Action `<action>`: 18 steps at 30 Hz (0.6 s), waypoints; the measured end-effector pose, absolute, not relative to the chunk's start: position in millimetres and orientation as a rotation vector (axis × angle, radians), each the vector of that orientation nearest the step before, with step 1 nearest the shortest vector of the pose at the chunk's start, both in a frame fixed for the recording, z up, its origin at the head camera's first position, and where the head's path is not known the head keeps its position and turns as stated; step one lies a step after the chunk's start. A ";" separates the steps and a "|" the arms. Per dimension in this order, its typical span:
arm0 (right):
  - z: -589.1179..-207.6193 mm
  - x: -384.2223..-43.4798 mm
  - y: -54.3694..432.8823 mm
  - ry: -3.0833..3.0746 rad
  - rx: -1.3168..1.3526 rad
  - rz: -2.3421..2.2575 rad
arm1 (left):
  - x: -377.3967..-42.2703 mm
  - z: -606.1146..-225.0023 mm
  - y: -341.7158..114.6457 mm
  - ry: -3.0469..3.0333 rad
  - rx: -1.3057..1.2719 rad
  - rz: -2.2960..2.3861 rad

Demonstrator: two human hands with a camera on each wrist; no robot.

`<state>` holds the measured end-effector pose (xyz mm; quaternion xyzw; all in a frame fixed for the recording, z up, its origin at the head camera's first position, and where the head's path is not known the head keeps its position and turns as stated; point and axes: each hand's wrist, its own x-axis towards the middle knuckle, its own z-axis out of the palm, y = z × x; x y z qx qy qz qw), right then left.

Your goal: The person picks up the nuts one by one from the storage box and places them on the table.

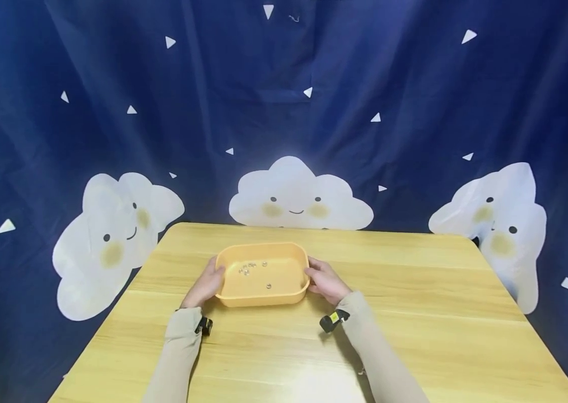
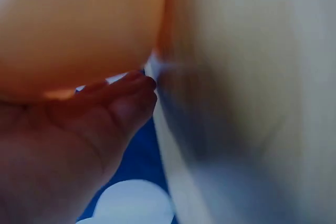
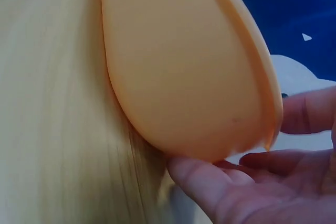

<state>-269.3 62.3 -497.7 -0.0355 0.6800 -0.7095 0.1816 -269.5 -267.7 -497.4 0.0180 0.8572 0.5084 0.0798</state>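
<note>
A shallow yellow-orange plastic tray (image 1: 284, 275) with rounded corners is held between both hands over the middle of the table. Several small shiny bead-like pieces (image 1: 246, 272) lie on its floor, mostly toward the back left, while a single piece (image 1: 269, 286) sits nearer the front. My left hand (image 1: 205, 284) grips the left end, its thumb over the rim. At the opposite end, my right hand (image 1: 328, 281) has its thumb at the rim and its fingers along the outer wall, low by the bottom edge in the right wrist view. The left wrist view is dim and blurred.
The wood-grain table (image 1: 415, 291) extends in front of and to both sides of the tray. Behind it hangs a dark blue curtain (image 1: 284, 123) with white clouds and triangles. Dark bands with small devices (image 1: 333, 320) are on both wrists, over light sleeves.
</note>
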 end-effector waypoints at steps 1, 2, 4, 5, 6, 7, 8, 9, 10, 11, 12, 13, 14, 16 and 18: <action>-496.8 -269.3 64.1 1.939 -0.098 -1.989 | -269.4 -496.3 -267.7 2.591 0.080 1.464; -496.5 -269.4 65.7 1.955 -0.098 -1.975 | -269.3 -495.5 -267.9 2.610 0.103 1.419; -495.9 -269.7 68.3 1.987 -0.108 -1.955 | -268.6 -492.7 -268.6 2.664 0.147 1.312; -495.6 -269.8 69.1 1.999 -0.117 -1.945 | -268.5 -491.5 -269.4 2.697 0.171 1.252; -495.3 -269.7 69.7 2.007 -0.125 -1.937 | -268.6 -490.6 -270.0 2.726 0.195 1.199; -495.0 -269.1 70.2 2.019 -0.136 -1.925 | -267.6 -489.8 -270.0 2.754 0.228 1.156; -494.6 -268.5 70.6 2.024 -0.145 -1.919 | -266.8 -488.9 -269.9 2.771 0.261 1.131; -493.9 -267.7 70.8 2.031 -0.154 -1.913 | -266.1 -488.2 -269.8 2.799 0.294 1.090; -493.1 -267.0 71.0 2.033 -0.157 -1.909 | -265.5 -487.7 -269.4 2.818 0.326 1.066; -492.4 -266.1 71.2 2.040 -0.166 -1.904 | -265.0 -487.8 -269.0 2.839 0.358 1.044; -491.5 -265.6 70.9 2.042 -0.176 -1.901 | -264.4 -487.0 -269.1 2.856 0.387 1.024; -490.4 -264.9 70.7 2.046 -0.185 -1.900 | -263.7 -486.4 -269.1 2.876 0.408 1.002; -490.0 -264.5 70.6 2.047 -0.187 -1.898 | -263.2 -486.4 -269.0 2.895 0.425 0.988; -490.2 -264.2 70.9 2.053 -0.202 -1.890 | -262.0 -486.8 -268.2 2.931 0.454 0.968; -490.2 -264.8 71.4 2.058 -0.213 -1.879 | -261.4 -487.7 -267.5 2.959 0.459 0.935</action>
